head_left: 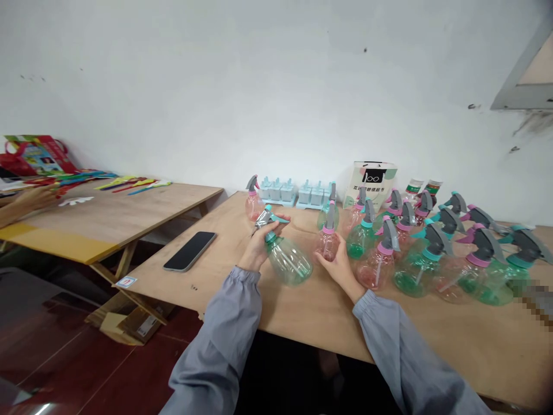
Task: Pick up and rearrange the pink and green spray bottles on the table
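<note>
My left hand is closed round the neck and teal-and-grey trigger head of a green spray bottle, which is tilted with its base toward the right, just above the wooden table. My right hand grips the body of an upright pink spray bottle with a grey trigger and pink collar. Both arms wear grey sleeves. Several more pink and green spray bottles stand crowded to the right of my right hand.
A black phone lies flat at the table's left. Pale blue ice-pop moulds and a white printed box stand along the wall. A second wooden table at left holds coloured items; another person's hand rests there.
</note>
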A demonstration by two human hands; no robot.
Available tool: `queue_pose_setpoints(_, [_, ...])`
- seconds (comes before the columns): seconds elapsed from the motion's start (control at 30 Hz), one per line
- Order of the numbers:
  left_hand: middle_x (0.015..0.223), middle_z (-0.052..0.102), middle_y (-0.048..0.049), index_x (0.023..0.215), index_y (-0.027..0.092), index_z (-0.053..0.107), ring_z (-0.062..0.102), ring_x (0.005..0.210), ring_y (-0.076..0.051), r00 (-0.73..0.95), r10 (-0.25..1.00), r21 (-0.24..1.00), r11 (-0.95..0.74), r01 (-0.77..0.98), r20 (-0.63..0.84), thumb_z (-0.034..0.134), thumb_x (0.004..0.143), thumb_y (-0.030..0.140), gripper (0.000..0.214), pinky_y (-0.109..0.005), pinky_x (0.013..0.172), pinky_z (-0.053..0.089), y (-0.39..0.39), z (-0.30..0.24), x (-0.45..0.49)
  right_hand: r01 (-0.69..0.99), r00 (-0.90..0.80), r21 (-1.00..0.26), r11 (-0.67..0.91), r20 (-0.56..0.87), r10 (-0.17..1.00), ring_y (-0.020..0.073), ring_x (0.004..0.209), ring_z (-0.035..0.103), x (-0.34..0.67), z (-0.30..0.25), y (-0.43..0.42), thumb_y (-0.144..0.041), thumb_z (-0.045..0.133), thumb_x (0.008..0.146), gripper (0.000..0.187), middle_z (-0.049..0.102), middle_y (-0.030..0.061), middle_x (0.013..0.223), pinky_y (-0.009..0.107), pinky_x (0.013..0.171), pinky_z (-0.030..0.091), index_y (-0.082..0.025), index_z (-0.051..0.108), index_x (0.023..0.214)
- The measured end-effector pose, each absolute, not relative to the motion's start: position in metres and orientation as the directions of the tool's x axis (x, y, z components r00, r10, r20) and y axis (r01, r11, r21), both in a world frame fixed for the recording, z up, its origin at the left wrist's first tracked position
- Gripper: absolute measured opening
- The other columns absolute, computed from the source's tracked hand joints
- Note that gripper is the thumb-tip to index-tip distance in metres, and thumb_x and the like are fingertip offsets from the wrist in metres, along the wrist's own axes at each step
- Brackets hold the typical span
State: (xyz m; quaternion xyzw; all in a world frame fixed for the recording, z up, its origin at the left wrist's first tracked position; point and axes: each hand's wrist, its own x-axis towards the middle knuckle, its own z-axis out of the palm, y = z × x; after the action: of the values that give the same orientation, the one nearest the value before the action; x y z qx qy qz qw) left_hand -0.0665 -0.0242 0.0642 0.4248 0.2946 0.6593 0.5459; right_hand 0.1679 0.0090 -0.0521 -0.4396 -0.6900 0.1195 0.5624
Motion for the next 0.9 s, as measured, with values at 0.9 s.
queue_pose_setpoints(0.9, [0.077,0.073,-0.0038,0.062,0.02,0.059,0.071,0.097,-0.028,-0.011,0.979,0.857,-0.184,-0.482,0.204,0.056,0.048,0.024,0.014,-0.04,0.089,0.055,-0.004,0.055,-0.058,0.446,0.001,-0.678,0.585,0.654,0.757,0.0327,0.138,0.047,0.168,-0.047,0.004,-0.047,0.073,0.078,0.086,0.045,0.0212,0.146,0.055,0.117,0.037,-0.017,0.028,0.145])
